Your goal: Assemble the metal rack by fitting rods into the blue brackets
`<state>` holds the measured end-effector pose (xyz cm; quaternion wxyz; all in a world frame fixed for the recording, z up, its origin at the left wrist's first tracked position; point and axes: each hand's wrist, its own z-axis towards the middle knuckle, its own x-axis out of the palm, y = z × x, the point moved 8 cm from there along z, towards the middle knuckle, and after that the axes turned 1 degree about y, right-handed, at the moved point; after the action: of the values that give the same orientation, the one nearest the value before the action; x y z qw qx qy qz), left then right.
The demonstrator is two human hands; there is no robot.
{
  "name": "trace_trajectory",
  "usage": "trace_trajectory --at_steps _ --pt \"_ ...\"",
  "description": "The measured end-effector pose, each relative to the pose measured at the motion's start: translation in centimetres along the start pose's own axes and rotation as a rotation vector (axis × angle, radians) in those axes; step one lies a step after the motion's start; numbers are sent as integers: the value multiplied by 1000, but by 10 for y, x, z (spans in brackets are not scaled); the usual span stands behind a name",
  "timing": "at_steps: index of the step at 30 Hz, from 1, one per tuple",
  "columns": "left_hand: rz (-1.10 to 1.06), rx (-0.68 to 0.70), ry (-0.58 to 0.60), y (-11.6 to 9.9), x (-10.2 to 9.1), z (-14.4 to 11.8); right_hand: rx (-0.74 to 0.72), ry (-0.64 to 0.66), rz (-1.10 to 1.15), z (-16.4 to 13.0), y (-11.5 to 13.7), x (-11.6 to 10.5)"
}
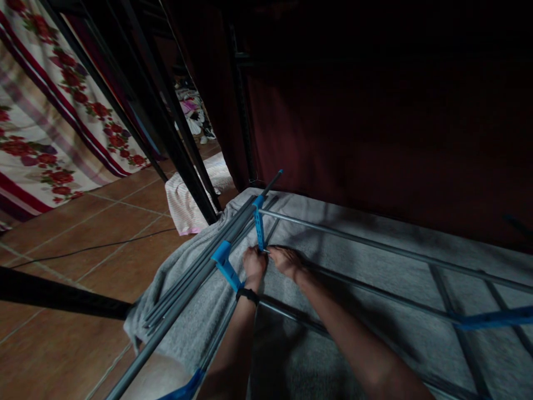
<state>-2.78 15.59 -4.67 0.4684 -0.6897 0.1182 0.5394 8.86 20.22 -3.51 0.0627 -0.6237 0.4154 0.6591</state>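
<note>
Several grey metal tubes and blue plastic connectors form a partly assembled frame. An upright blue connector [259, 225] joins a long upper tube [353, 238] near the back left corner. My left hand [254, 264], with a dark band at the wrist, is closed around the lower end of this connector. Just right of it, my right hand [285, 260] is closed at the end of a lower grey metal tube [366, 288], its tip against the connector. My fingers hide part of the joint. A second blue connector [227, 265] stands left of my left wrist.
Loose grey tubes [200, 260] lie on the left of the grey blanket [175, 344]. Dark metal posts [183, 128] rise at the left. A dark red cloth [353, 144] hangs behind. Another blue connector [495, 318] is at the right. A cable [100, 244] crosses the tiled floor.
</note>
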Motion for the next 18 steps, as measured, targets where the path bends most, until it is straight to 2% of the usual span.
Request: trace_trajectory --at_steps 5,18 --pt "13 11 4 0 2 -1 -65 -6 57 4 -5 1" --pt "25 4 40 -2 2 -3 -22 -13 53 0 -5 -1"
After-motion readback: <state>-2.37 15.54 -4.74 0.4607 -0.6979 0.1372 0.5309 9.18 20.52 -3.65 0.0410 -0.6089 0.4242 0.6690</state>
